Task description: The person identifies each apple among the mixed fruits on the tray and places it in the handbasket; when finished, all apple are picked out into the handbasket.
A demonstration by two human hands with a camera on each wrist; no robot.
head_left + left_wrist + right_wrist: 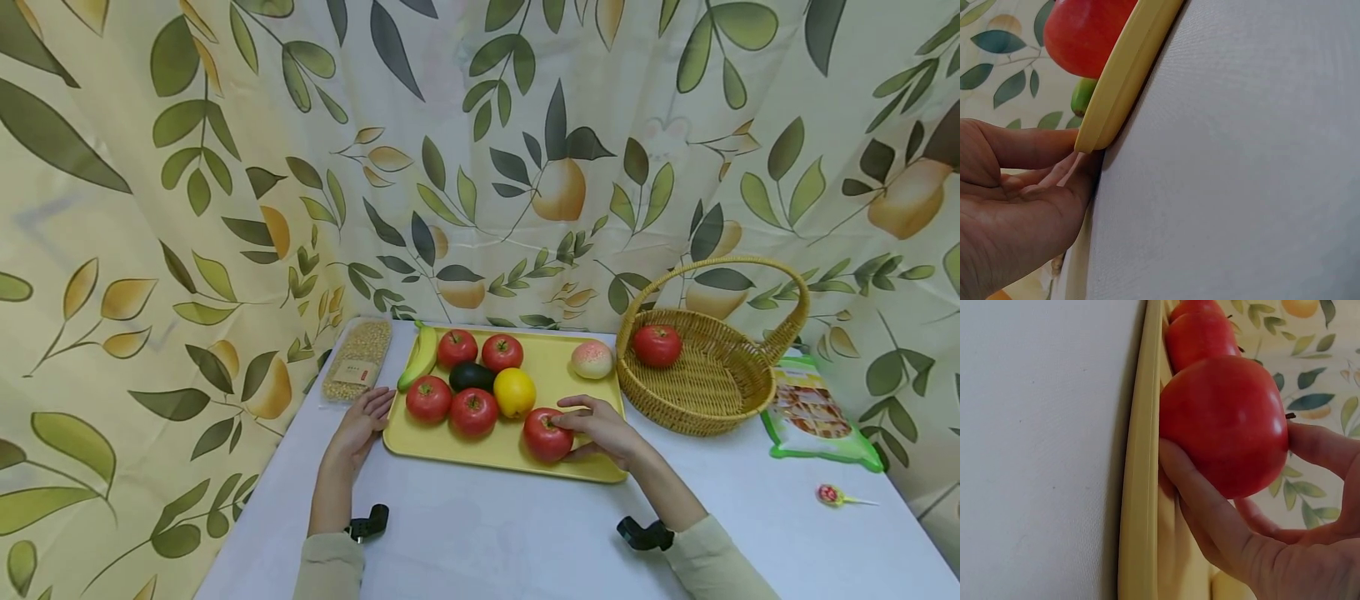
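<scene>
My right hand [600, 432] grips a red apple [547, 435] at the front right of the yellow tray [465, 454]. In the right wrist view, the fingers [1200, 494] spread around this apple [1229, 425], one near its dark stem. At the tray's left edge, my left hand [366, 421] pinches the rim [1100, 119], with finger and thumb tips right at the corner. On the tray lie several other red apples [473, 412], a banana [420, 360], a dark green avocado-shaped fruit [471, 377], a yellow lemon-like fruit [514, 392] and a pinkish peach [592, 359].
A wicker basket [693, 421] with a tall handle holds one red apple [657, 345], right of the tray. Beside it lie a green-edged food packet [813, 408] and a lollipop [830, 495]. Left of the tray lies a clear bag of pale grains [360, 354]. A leaf-patterned curtain [480, 167] hangs behind.
</scene>
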